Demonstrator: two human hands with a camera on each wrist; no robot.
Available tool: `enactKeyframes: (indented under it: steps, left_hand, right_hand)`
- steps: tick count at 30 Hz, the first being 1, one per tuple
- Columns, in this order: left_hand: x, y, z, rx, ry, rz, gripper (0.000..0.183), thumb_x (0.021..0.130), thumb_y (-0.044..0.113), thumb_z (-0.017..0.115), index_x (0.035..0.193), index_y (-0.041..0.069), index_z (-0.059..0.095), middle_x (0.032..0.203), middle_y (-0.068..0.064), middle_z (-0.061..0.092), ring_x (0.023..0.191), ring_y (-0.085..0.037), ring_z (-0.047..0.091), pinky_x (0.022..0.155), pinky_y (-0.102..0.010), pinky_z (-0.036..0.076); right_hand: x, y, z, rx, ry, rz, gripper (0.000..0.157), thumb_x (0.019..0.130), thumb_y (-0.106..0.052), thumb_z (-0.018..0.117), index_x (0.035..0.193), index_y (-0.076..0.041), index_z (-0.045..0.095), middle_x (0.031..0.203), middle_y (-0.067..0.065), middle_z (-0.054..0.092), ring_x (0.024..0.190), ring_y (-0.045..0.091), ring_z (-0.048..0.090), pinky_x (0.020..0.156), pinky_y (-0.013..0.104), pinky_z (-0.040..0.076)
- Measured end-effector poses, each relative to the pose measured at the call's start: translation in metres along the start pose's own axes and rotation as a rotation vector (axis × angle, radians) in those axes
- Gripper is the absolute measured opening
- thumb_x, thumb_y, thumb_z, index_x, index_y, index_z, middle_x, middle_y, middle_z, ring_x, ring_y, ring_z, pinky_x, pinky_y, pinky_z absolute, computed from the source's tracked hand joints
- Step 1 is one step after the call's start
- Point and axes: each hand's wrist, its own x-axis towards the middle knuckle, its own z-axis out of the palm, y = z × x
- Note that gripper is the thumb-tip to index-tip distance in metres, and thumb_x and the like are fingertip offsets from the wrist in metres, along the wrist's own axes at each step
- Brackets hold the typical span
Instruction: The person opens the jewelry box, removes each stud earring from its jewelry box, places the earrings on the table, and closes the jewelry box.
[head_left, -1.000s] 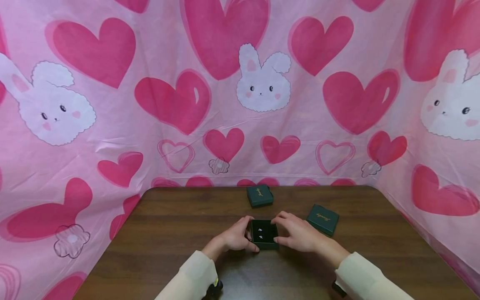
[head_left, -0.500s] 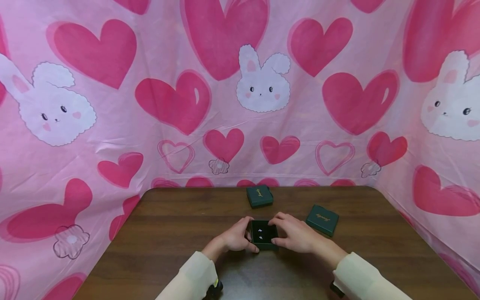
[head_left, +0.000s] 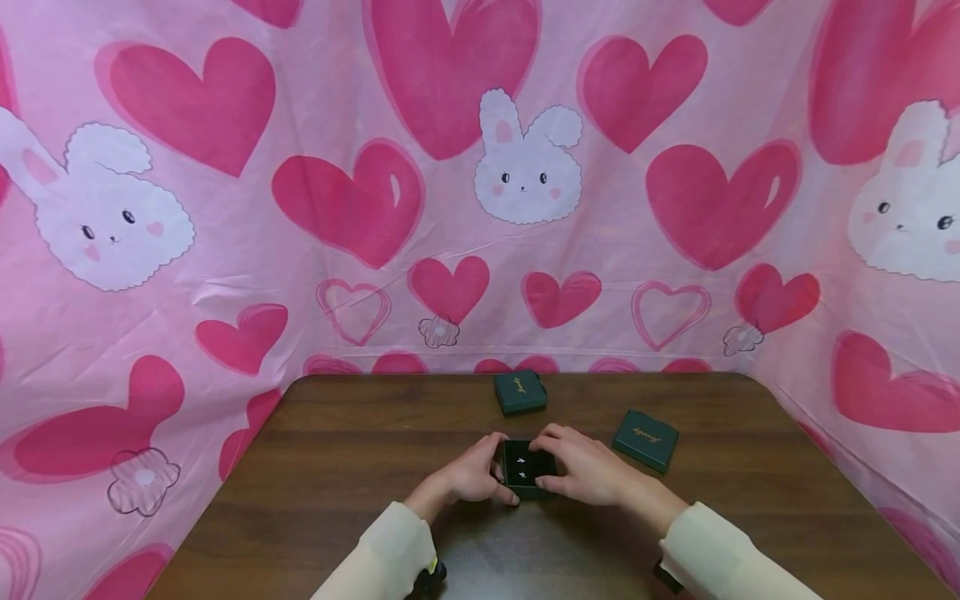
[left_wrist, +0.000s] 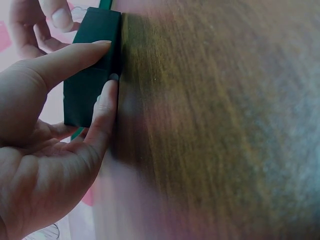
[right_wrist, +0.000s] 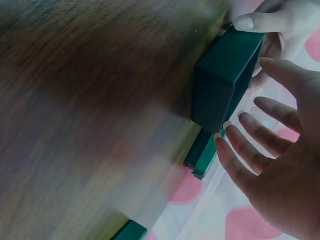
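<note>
A small dark green jewelry box point(head_left: 532, 493) stands uncovered on the table, black padding inside. Two tiny silvery earrings point(head_left: 521, 460) sit on the padding's left half. My left hand point(head_left: 474, 472) grips the box from the left; in the left wrist view its thumb lies along one wall of the box point(left_wrist: 82, 92) and another finger reaches its bottom edge. My right hand point(head_left: 588, 471) is over the box's right side, thumb and fingertips above the padding. The right wrist view has its fingers spread and extended beside the box point(right_wrist: 225, 60); whether they touch the padding cannot be told.
A green square box or lid point(head_left: 520, 392) with gold lettering lies near the back edge of the brown wooden table point(head_left: 360, 442). Another one point(head_left: 647, 439) lies right of my right hand. Pink cloth point(head_left: 435, 233) with hearts and rabbits hangs around the table.
My right hand has shifted a little left, from the box's right edge to over the padding. The left hand, the box and the earrings stay where they were.
</note>
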Motion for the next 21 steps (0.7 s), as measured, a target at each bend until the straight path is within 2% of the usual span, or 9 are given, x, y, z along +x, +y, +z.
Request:
enactKeyframes:
  steps: [8, 15, 21]
  left_hand:
    - [0.0016, -0.0004, 0.0002, 0.007, -0.001, -0.003, 0.074, 0.072, 0.002, 0.09, 0.133, 0.006, 0.049, 0.109, -0.01, 0.049, 0.092, -0.025, 0.052, 0.076, -0.032, 0.046]
    - [0.0043, -0.0025, -0.0009, 0.015, -0.008, -0.009, 0.073, 0.074, 0.003, 0.09, 0.134, 0.006, 0.049, 0.111, -0.009, 0.05, 0.094, -0.024, 0.052, 0.079, -0.034, 0.046]
    - [0.005, -0.0026, -0.0007, 0.023, -0.009, -0.019, 0.074, 0.074, 0.003, 0.09, 0.135, 0.007, 0.048, 0.114, -0.008, 0.049, 0.098, -0.025, 0.051, 0.083, -0.036, 0.046]
  right_hand:
    - [0.0032, -0.0018, 0.0002, 0.034, -0.022, 0.0, 0.043, 0.092, -0.033, 0.077, 0.128, -0.012, 0.066, 0.122, 0.004, 0.058, 0.106, 0.024, 0.059, 0.082, 0.049, 0.055]
    - [0.0054, -0.0025, 0.0012, 0.03, -0.03, 0.001, 0.044, 0.093, -0.034, 0.076, 0.129, -0.013, 0.066, 0.123, 0.003, 0.059, 0.105, 0.019, 0.058, 0.085, 0.049, 0.054]
    - [0.0088, -0.0018, 0.0025, 0.03, -0.038, -0.009, 0.044, 0.093, -0.034, 0.076, 0.13, -0.013, 0.065, 0.124, 0.004, 0.059, 0.106, 0.021, 0.058, 0.086, 0.051, 0.054]
